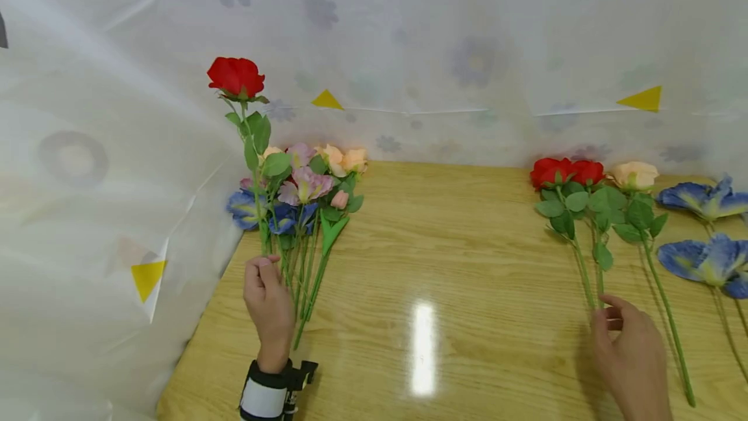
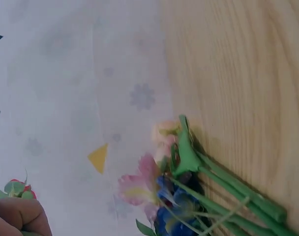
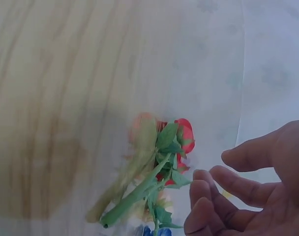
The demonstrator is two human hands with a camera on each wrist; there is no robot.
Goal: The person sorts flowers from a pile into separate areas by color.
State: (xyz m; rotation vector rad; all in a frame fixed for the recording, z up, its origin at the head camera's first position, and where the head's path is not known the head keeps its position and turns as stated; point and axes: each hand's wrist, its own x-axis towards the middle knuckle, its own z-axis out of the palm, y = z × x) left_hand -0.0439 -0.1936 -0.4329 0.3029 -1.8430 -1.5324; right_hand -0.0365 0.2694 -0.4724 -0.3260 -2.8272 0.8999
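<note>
My left hand (image 1: 270, 307) pinches the stem of a red rose (image 1: 236, 76), which stands upright above a mixed bunch of flowers. That bunch lies at the table's left, with pink-purple blooms (image 1: 306, 184), blue flowers (image 1: 292, 218) and peach roses (image 1: 341, 160). In the left wrist view, the fingers (image 2: 21, 216) hide most of the held rose. Over on the right, my right hand (image 1: 634, 349) is beside the stems of two red roses (image 1: 552, 173). Its thumb and fingers (image 3: 253, 152) are parted with nothing between them in the right wrist view.
To the right of the red roses lie a peach rose (image 1: 634, 175) and blue flowers (image 1: 710, 262), stems toward me. Wood-grain table (image 1: 456, 245) stretches between the two groups. A pale patterned sheet (image 1: 409, 38) rises behind and along the left edge.
</note>
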